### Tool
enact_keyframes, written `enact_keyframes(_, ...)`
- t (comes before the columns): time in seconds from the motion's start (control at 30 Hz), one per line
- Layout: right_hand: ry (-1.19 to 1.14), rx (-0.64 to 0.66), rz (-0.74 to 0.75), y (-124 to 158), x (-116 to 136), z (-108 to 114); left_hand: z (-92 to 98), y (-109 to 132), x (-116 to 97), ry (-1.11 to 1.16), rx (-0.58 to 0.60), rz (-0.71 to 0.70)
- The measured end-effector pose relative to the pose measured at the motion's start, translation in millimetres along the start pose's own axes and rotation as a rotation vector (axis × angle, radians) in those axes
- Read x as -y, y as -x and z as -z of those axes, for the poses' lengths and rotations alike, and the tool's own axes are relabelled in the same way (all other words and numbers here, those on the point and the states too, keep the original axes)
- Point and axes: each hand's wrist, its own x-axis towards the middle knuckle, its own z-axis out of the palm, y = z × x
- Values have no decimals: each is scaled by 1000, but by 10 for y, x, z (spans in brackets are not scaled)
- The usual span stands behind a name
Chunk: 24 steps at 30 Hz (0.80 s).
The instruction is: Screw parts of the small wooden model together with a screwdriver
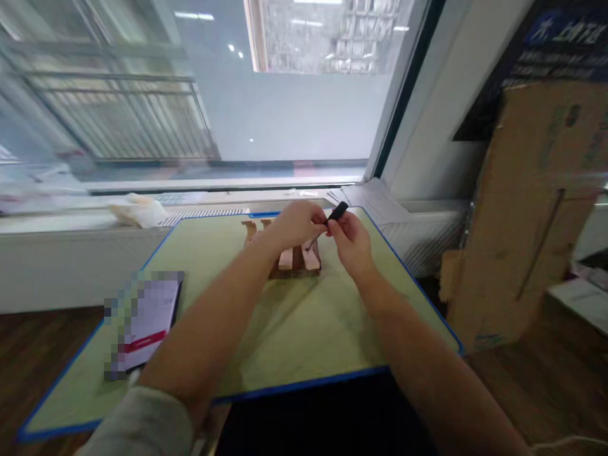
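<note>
near the left edge of the counter [308,342], a flat panel [156,310] with a red band lies partly blurred out, well apart from both hands. next, beyond the left forearm, comes a wooden piece [298,259] with curled ends and pale blocks, close to the counter's far edge, a little right of that edge's middle. the forearm hides part of it, so its full long axis cannot be told.

the left hand [299,223] reaches over this piece, thumb and finger pinching a black-handled tool [339,210] at the neck, where handle meets shaft. the tool slants, its long axis running from the handle, high toward the far right corner, down and leftward to the pale blocks; whether its tip touches them is too blurred to tell. i judge this slant against the wood to be what matters most.

the right hand [350,242] pinches the handle between thumb and fingers. the wooden piece lies to its left and lower, and nearer the left hand. past the right edge stands a cardboard sheet [527,234].
</note>
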Motion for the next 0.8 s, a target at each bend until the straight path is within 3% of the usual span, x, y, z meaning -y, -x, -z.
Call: enact_keyframes(0.8,18,-15,-13,23,-27,-6,-25,-9,35,107,28,13)
